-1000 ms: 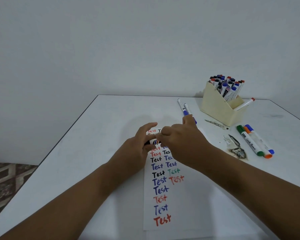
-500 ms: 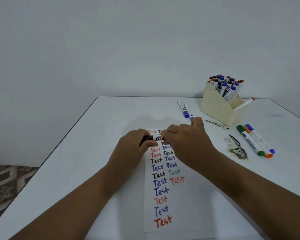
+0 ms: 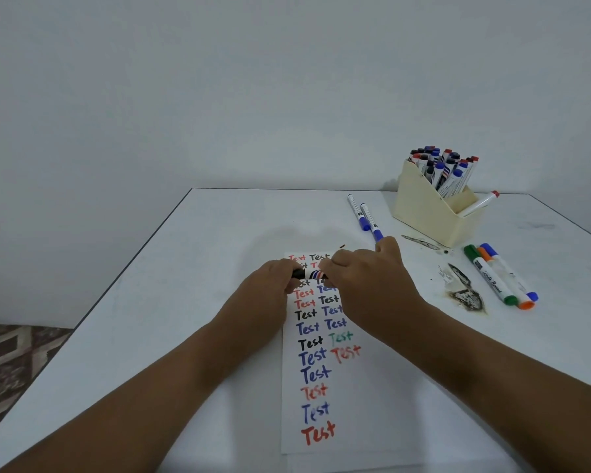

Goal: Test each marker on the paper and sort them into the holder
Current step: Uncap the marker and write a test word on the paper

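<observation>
- Your marker (image 3: 310, 274) lies crosswise at mid-frame, long axis left to right, black cap end toward the left, just above the top of the paper (image 3: 321, 397).
- Your left hand (image 3: 270, 288) curls its grip round the black end; your right hand (image 3: 365, 285) pinches the striped barrel.
- The holder (image 3: 427, 209), upper right on the counter (image 3: 191, 302), is packed with upright markers in its back compartment; one red-tipped marker (image 3: 480, 203) leans out of the front one.
</observation>
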A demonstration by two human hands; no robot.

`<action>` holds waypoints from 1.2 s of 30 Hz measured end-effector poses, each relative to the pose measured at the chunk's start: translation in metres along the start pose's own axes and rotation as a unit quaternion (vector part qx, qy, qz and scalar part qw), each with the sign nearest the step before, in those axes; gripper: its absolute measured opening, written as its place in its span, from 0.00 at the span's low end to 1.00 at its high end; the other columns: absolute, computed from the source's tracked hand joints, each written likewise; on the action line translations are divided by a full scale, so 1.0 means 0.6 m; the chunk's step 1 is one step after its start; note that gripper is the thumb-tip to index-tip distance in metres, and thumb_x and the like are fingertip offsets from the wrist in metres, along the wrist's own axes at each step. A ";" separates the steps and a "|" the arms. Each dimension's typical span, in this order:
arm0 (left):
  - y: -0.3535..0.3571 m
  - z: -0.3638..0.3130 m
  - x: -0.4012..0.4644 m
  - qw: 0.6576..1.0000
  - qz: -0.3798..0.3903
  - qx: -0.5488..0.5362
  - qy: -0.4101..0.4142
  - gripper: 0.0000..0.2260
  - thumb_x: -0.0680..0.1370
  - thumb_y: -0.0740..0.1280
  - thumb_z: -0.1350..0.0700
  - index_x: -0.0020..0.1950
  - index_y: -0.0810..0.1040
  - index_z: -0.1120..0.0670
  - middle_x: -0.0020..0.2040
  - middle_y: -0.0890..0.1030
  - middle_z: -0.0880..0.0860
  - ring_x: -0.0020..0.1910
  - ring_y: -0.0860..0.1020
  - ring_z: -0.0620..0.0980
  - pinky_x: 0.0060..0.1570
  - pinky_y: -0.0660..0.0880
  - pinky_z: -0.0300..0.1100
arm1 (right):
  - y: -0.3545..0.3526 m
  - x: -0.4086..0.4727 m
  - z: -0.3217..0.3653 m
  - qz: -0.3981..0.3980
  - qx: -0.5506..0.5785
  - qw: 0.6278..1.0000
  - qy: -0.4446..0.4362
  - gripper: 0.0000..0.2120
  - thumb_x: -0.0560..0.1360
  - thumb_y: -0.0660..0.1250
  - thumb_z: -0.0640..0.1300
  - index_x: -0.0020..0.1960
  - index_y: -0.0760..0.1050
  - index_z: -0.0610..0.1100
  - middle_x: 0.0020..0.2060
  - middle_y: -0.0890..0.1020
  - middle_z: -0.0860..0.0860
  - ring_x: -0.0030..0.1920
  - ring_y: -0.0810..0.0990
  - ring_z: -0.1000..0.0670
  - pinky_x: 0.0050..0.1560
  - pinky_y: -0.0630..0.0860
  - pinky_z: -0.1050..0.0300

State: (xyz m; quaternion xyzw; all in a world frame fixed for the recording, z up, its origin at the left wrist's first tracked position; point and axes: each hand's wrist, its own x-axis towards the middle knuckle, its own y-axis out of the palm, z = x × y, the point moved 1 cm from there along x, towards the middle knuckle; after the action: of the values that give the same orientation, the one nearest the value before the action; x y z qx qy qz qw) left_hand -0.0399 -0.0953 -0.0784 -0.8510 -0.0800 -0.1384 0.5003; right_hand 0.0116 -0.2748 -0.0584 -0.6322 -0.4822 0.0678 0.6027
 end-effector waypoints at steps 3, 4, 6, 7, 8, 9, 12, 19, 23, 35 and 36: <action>-0.001 -0.001 0.000 1.000 0.000 -0.002 -0.004 0.09 0.82 0.57 0.60 0.56 0.74 0.52 0.46 0.71 0.45 0.42 0.70 0.42 0.40 0.63 0.28 | -0.003 0.002 0.008 0.015 0.008 1.000 -0.013 0.13 0.68 0.78 0.46 0.51 0.82 0.45 0.37 0.82 0.51 0.29 0.76 0.49 0.44 0.61 0.50; 0.000 -0.002 0.001 1.000 0.004 0.003 -0.003 0.08 0.82 0.56 0.60 0.55 0.74 0.51 0.46 0.71 0.45 0.41 0.70 0.42 0.39 0.63 0.28 | -0.003 0.003 0.010 0.016 0.001 1.000 -0.017 0.13 0.68 0.77 0.47 0.50 0.82 0.45 0.37 0.82 0.51 0.29 0.75 0.49 0.44 0.61 0.50; 0.000 -0.001 0.001 1.000 0.002 0.004 -0.006 0.07 0.82 0.57 0.61 0.53 0.73 0.51 0.45 0.72 0.45 0.41 0.70 0.43 0.39 0.63 0.30 | -0.005 0.005 0.012 -0.002 0.003 1.000 -0.021 0.11 0.66 0.79 0.45 0.45 0.81 0.44 0.33 0.80 0.50 0.26 0.71 0.49 0.43 0.61 0.50; 0.000 0.000 0.002 1.000 -0.002 0.005 -0.008 0.07 0.81 0.57 0.61 0.52 0.72 0.51 0.44 0.72 0.46 0.40 0.69 0.43 0.38 0.63 0.31 | -0.006 0.006 0.013 -0.008 0.011 1.000 -0.020 0.12 0.64 0.80 0.45 0.43 0.81 0.44 0.32 0.79 0.50 0.25 0.69 0.50 0.42 0.61 0.50; -0.001 0.000 0.003 1.000 -0.003 0.006 -0.012 0.07 0.81 0.57 0.62 0.51 0.71 0.51 0.44 0.72 0.46 0.40 0.69 0.43 0.38 0.63 0.31 | -0.005 0.007 0.014 -0.004 0.013 1.000 -0.022 0.12 0.65 0.80 0.46 0.44 0.81 0.44 0.33 0.80 0.50 0.26 0.70 0.50 0.43 0.61 0.50; -0.001 0.000 0.003 1.000 -0.001 0.006 -0.016 0.08 0.81 0.57 0.62 0.50 0.72 0.51 0.44 0.72 0.46 0.41 0.70 0.44 0.38 0.63 0.31 | -0.003 0.007 0.015 0.001 0.014 1.000 -0.024 0.12 0.66 0.79 0.47 0.46 0.81 0.44 0.34 0.81 0.50 0.27 0.72 0.49 0.44 0.61 0.50; -0.002 -0.001 0.001 1.000 0.000 -0.004 -0.011 0.08 0.82 0.57 0.62 0.53 0.74 0.53 0.45 0.73 0.46 0.43 0.71 0.45 0.40 0.64 0.32 | 0.004 0.004 0.006 -0.008 0.036 0.999 -0.035 0.12 0.68 0.78 0.45 0.50 0.82 0.45 0.38 0.83 0.51 0.29 0.77 0.48 0.45 0.63 0.50; -0.009 -0.006 -0.004 0.994 -0.047 -0.098 0.007 0.25 0.80 0.66 0.47 0.75 0.63 0.46 0.58 0.77 0.42 0.55 0.75 0.41 0.53 0.71 0.33 | -0.013 -0.005 -0.038 -0.100 0.027 0.994 -0.037 0.03 0.78 0.71 0.47 0.51 0.81 0.51 0.39 0.83 0.55 0.34 0.78 0.49 0.47 0.66 0.49; -0.006 0.007 0.001 0.996 0.005 -0.092 -0.010 0.49 0.68 0.73 0.33 0.78 0.46 0.39 0.69 0.67 0.36 0.66 0.67 0.37 0.60 0.68 0.37 | -0.031 -0.009 -0.057 -0.159 0.083 0.983 0.020 0.06 0.76 0.68 0.52 0.45 0.82 0.52 0.39 0.84 0.59 0.47 0.78 0.49 0.46 0.69 0.48; 0.010 0.009 0.019 0.983 0.108 0.141 0.034 0.36 0.76 0.54 0.28 0.78 0.62 0.48 0.79 0.61 0.48 0.77 0.58 0.47 0.73 0.57 0.46 | -0.083 -0.073 -0.019 -0.003 0.725 0.591 0.354 0.17 0.67 0.76 0.39 0.52 0.77 0.35 0.45 0.86 0.39 0.44 0.87 0.39 0.46 0.85 0.50; 0.010 0.008 0.019 0.983 0.107 0.144 0.039 0.35 0.76 0.54 0.28 0.77 0.63 0.48 0.78 0.62 0.48 0.76 0.60 0.48 0.72 0.57 0.45 | -0.081 -0.082 -0.017 0.019 0.716 0.598 0.358 0.17 0.67 0.77 0.34 0.53 0.78 0.36 0.45 0.86 0.40 0.44 0.86 0.41 0.47 0.84 0.51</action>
State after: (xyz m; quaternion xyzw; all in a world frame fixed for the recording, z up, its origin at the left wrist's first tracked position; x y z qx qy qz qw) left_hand -0.0266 -0.0939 -0.0817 -0.7679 0.0113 -0.1041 0.6320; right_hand -0.0334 -0.3253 -0.0397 0.0200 -0.0118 0.1708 0.9850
